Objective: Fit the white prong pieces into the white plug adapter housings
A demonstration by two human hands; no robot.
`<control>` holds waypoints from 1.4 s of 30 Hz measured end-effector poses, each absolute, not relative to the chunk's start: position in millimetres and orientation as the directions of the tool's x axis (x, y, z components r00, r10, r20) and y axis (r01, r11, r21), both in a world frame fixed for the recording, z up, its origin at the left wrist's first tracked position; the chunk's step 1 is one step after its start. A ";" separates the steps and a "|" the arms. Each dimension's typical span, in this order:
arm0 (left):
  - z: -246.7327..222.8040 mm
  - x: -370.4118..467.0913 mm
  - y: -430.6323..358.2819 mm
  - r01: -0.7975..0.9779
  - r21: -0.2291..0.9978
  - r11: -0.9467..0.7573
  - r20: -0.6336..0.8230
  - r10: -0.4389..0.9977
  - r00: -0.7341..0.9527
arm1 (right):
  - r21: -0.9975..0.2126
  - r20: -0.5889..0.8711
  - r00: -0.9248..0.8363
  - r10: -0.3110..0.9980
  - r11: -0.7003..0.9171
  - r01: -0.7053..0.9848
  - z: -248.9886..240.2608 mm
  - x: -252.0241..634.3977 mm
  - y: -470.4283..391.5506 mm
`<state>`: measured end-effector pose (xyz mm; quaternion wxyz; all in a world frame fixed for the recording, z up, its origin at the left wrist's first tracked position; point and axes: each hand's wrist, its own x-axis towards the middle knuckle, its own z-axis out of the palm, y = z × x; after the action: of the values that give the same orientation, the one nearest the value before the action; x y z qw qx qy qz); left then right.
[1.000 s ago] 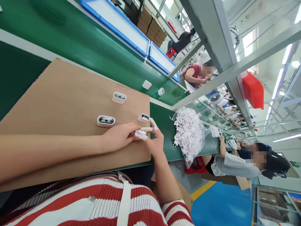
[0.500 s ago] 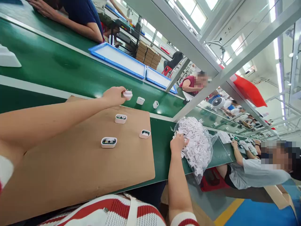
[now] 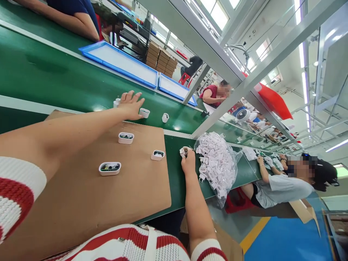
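Note:
My left hand (image 3: 132, 106) reaches over the green belt, fingers spread, its fingertips beside a white oval housing (image 3: 144, 113). A white part with prongs (image 3: 116, 103) stands on the belt just behind that hand. My right hand (image 3: 188, 157) is closed on a small white part (image 3: 184, 151), left of the clear bag of white parts (image 3: 217, 159). On the brown cardboard (image 3: 136, 188) lie three white housings with circuit boards inside: one near the back (image 3: 126, 137), one at the right edge (image 3: 158, 155), and one further forward (image 3: 110, 168).
Another white housing (image 3: 165, 117) is on the belt. Blue-rimmed trays (image 3: 122, 66) line the belt's far side. A slanting metal post (image 3: 214, 117) rises beyond the bag. A person in grey (image 3: 285, 188) works at the right; another person's arm (image 3: 65, 21) rests at the upper left.
My left hand has let go of the pronged white part, and its fingers have spread. My right hand has left the bag, moving left with a white part. The view has shifted.

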<state>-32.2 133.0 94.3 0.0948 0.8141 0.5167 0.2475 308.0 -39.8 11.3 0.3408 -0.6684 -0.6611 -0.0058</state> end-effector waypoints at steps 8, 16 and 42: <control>139.2 -17.2 90.2 0.824 0.279 -0.494 0.223 0.867 0.445 | -0.907 0.314 0.231 0.921 0.219 0.359 22.4 287.6 -65.3; 88.7 -8.4 -66.4 0.441 0.541 -0.716 0.253 0.639 0.727 | -0.971 0.182 0.209 0.961 0.142 0.192 53.7 254.0 -93.0; 10.6 10.5 -88.2 0.153 0.898 -0.413 0.275 0.798 0.536 | -0.032 0.300 -0.497 0.814 0.529 0.848 71.7 209.6 -127.2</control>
<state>10.5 -88.2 10.6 0.4417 0.7570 0.3140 0.3651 209.6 -127.2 71.7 0.1402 -0.4815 -0.8631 -0.0599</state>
